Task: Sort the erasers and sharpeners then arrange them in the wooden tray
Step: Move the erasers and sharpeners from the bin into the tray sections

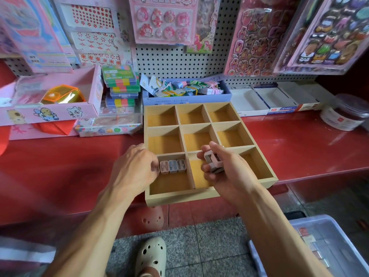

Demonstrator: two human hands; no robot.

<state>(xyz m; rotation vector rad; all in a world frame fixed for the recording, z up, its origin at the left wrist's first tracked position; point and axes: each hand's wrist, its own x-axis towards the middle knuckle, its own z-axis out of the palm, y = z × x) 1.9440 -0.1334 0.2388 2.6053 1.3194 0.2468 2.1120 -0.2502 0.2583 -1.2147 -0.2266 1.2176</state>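
On the red desk [299, 148], a wooden tray [209, 196] with nine compartments is set, its near edge reaching past the desk's front lip. At the far side of the near-left compartment, a row of small sharpeners [173, 166] in pink, blue-grey and pale tones is stood side by side. The left end of this row is touched by the curled fingers of the left hand [137, 168]; whether a sharpener is pinched there cannot be told, since the fingertips are hidden. Above the near-middle compartment, a small bunch of pink and grey sharpeners [213, 161] is held in the right hand [225, 168], with fingers and thumb curled round them. The other compartments are seen with bare wooden floors. Beyond the tray's far edge, a lilac box [187, 96] of tagged trinkets is placed against a pegboard [169, 60]. To the near right, on the floor, a clear plastic bin [329, 236] is seen.
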